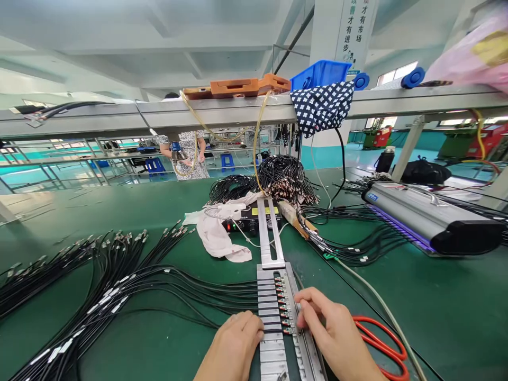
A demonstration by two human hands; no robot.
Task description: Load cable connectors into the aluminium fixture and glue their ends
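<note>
A slotted metal fixture (272, 360) lies in front of me. Several black cables (238, 307) run into its grooves from the left. Their stripped, connector-like ends (282, 304) line up along the middle slot. At the fixture's left edge, my left hand (234, 341) is closed on the nearest black cable, its fingertips hiding part of it. On the other side, my right hand (333, 330) is closed, with thumb and forefinger together beside the metal rail (304, 323). Whether anything sits between those fingertips is too small to make out.
Cable bundles (119, 286) cover the left of the green table. Red-handled scissors (381, 338) lie by my right forearm. Behind the fixture are a white cloth (222, 238), a black control box (238, 226) and piled cables (281, 177). A purple-lit lamp (428, 217) stands right; a person (186, 153) is beyond.
</note>
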